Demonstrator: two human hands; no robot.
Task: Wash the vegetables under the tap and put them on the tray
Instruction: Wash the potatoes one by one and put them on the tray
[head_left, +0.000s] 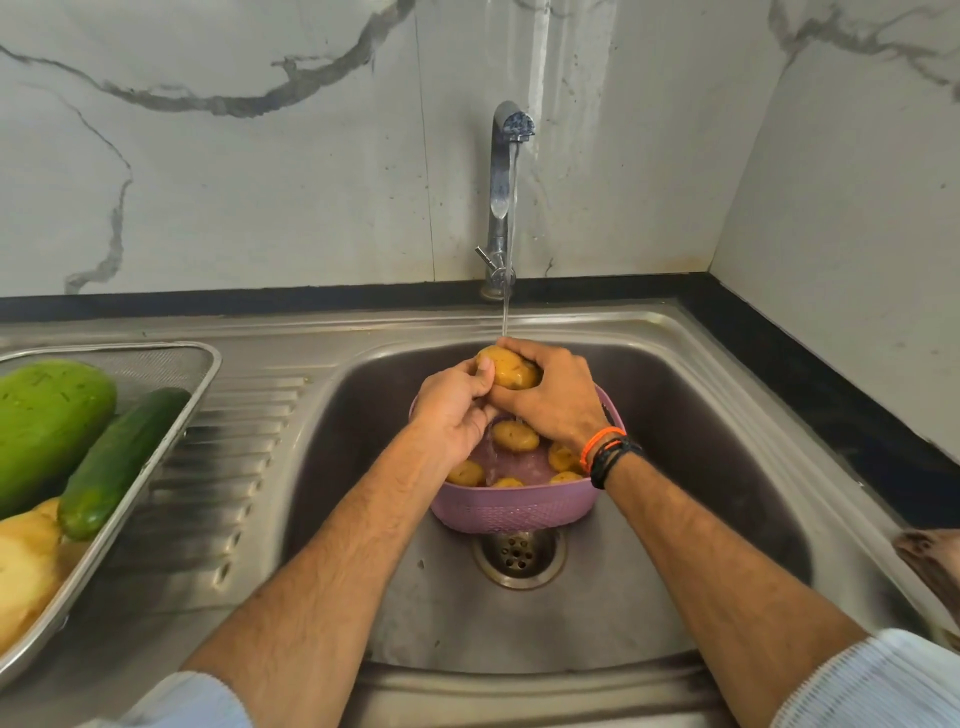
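Both of my hands hold one yellow potato (506, 368) under the running water from the tap (505, 171). My left hand (453, 410) grips it from the left with the thumb on top. My right hand (550, 395) curls over it from the right. Directly below, a pink basket (511, 512) stands in the sink (727, 415) with several more potatoes (515, 435) in it. On the drainboard at the left sits a metal mesh tray (176, 410) that holds a dark cucumber (120, 462), a large pale green vegetable (47, 426) and yellow potatoes (26, 561).
The sink drain (519, 556) lies just in front of the basket. A ribbed drainboard (228, 467) separates tray and basin. A brown object (930, 566) rests on the sink's right rim. Marble walls close off the back and right.
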